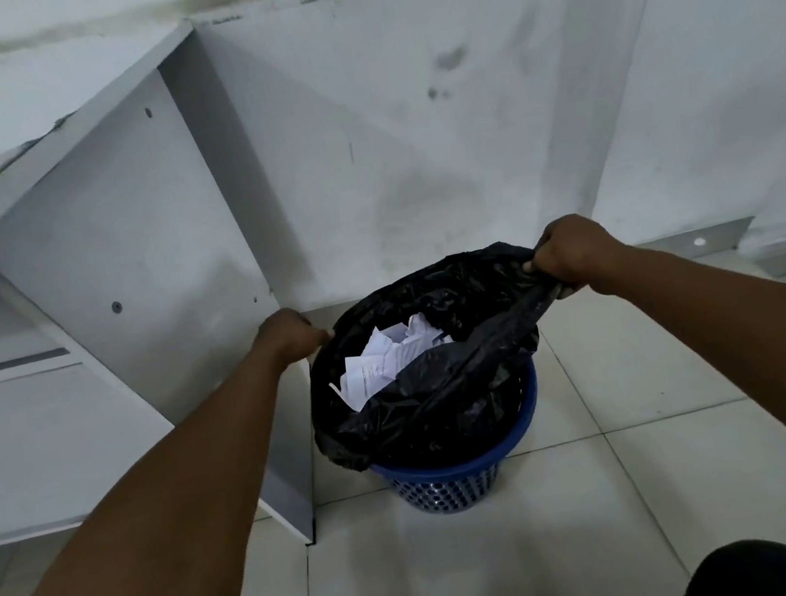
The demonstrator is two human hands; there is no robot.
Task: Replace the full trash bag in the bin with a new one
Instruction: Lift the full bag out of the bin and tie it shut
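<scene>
A black trash bag [451,391] sits in a blue perforated bin [446,481] on the tiled floor. Crumpled white paper [384,357] shows inside the bag's open mouth. My left hand [292,336] grips the bag's left edge. My right hand [573,253] grips the bag's right edge, pulled up and stretched above the bin's rim. The bag's rim is off the bin on the right side and hangs over the bin's front.
A white desk side panel [136,264] stands just left of the bin. A stained white wall [405,117] is behind it. A metal bracket [699,242] lies at the wall base on the right. My knees [758,575] show at the bottom edge.
</scene>
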